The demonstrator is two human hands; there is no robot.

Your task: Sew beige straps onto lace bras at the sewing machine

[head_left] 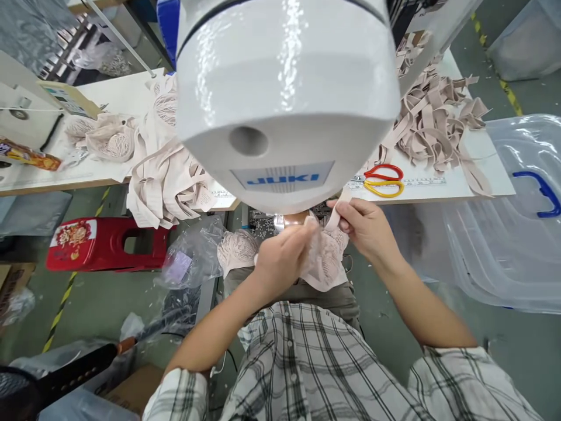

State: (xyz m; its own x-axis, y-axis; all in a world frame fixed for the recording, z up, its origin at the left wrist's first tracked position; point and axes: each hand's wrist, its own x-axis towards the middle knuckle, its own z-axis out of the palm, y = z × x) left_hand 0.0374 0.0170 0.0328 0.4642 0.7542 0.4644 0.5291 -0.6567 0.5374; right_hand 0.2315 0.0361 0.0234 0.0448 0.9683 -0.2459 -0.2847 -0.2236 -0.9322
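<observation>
A white JUKI sewing machine head [284, 99] fills the top centre and hides the needle area. Just below it, my left hand [283, 257] is closed on a pale pink lace garment [326, 263], its fingers blurred. My right hand [366, 225] pinches a pink elastic strap [336, 215] that runs up from the garment toward the machine. Another lace part of the garment [236, 248] hangs to the left of my left hand, over my lap.
Piles of pink lace pieces [162, 175] lie on the table at left. Cut pink straps [433, 123] heap at right, beside red and yellow scissors [384, 180]. A clear plastic bin [504, 245] stands at right, a red stool [105, 242] at left.
</observation>
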